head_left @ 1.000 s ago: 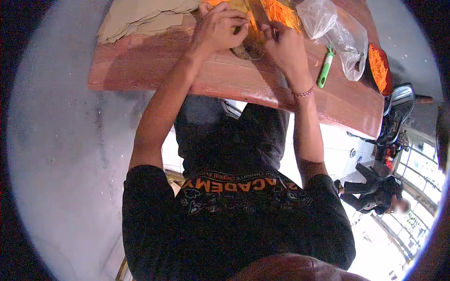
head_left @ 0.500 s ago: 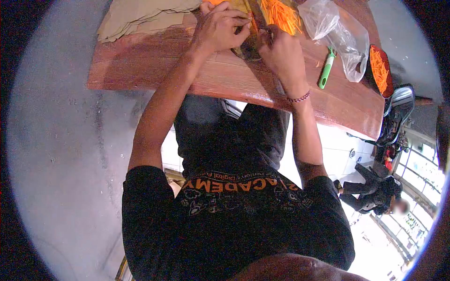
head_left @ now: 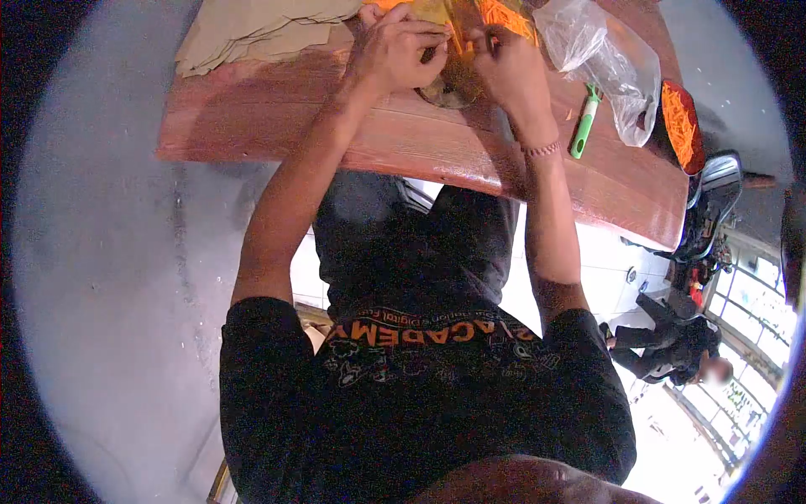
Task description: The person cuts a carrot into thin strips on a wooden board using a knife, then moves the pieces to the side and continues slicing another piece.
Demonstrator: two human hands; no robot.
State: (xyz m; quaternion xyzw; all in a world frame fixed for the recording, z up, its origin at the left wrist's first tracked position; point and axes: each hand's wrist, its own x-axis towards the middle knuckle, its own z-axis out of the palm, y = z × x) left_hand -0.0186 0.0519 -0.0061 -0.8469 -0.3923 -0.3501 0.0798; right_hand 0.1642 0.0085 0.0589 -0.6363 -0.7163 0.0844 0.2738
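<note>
Shredded carrot [head_left: 510,18] lies at the top edge of the view, just beyond my right hand [head_left: 514,74]. That hand is closed around a knife [head_left: 461,18]; its handle is hidden and its blade is blurred, pointing away from me. My left hand [head_left: 395,52] is beside the blade with bent fingers, gripping a carrot [head_left: 384,3] mostly covered by the fingers. Both hands are over a rounded, yellowish cutting board [head_left: 447,96], whose near edge shows between my wrists.
A green-and-white peeler [head_left: 585,124] rests on the wooden table [head_left: 252,118], near a clear plastic bag [head_left: 617,76]. At the right corner stands a dark tray [head_left: 688,151] of shredded carrot. Brown cardboard [head_left: 260,34] covers the far left. Another person [head_left: 672,340] is in the background right.
My right hand has shifted slightly right and toward me, turning a little, and more of the board shows. My left hand has barely moved.
</note>
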